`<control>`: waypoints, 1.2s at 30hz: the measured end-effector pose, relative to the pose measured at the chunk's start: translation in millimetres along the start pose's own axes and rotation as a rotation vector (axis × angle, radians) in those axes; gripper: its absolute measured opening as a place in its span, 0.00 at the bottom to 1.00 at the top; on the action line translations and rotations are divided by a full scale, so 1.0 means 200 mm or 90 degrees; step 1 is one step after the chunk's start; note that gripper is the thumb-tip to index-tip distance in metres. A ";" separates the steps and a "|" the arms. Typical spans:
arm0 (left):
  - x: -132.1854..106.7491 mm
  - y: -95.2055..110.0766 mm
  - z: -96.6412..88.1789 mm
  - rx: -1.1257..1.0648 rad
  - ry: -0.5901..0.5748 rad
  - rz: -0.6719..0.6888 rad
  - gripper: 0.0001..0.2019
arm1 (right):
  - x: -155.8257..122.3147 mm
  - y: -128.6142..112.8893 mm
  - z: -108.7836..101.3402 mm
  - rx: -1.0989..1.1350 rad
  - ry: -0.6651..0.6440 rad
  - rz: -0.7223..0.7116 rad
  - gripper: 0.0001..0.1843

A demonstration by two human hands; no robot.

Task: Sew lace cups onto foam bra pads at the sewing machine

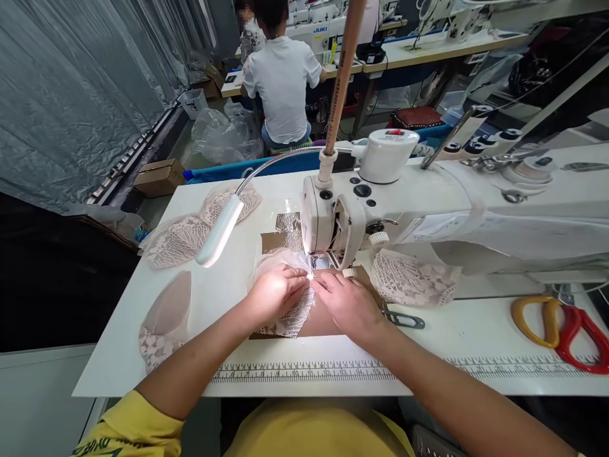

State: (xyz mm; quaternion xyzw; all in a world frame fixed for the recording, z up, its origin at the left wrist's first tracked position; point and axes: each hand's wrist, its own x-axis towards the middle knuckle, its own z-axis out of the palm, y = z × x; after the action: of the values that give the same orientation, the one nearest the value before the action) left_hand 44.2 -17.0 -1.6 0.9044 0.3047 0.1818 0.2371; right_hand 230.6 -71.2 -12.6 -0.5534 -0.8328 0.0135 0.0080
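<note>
Head view, fingers (pixel 295 280) on lace fabric (pixel 295 317)

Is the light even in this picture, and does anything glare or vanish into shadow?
Uneven in the head view: a small bright spot shows between the fingertips of the left hand and right hand; also in the head view, the white table glints beside the sewing machine, while the black surface at left shows little detail.

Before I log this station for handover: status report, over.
Left hand and right hand, fingers on lace fabric. Fabric by sewing machine head. Gooseneck lamp left, apart from hands.
</note>
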 end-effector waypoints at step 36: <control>0.09 -0.15 0.12 0.182 0.065 0.008 0.16 | 0.05 0.04 0.00 0.053 0.030 0.071 0.25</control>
State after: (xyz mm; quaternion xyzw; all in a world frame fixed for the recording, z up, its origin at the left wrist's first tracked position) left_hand 55.9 7.6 -33.7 0.9204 0.3335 0.1837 0.0891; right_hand 234.6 -59.4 -12.4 -0.5984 -0.7989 0.0351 0.0499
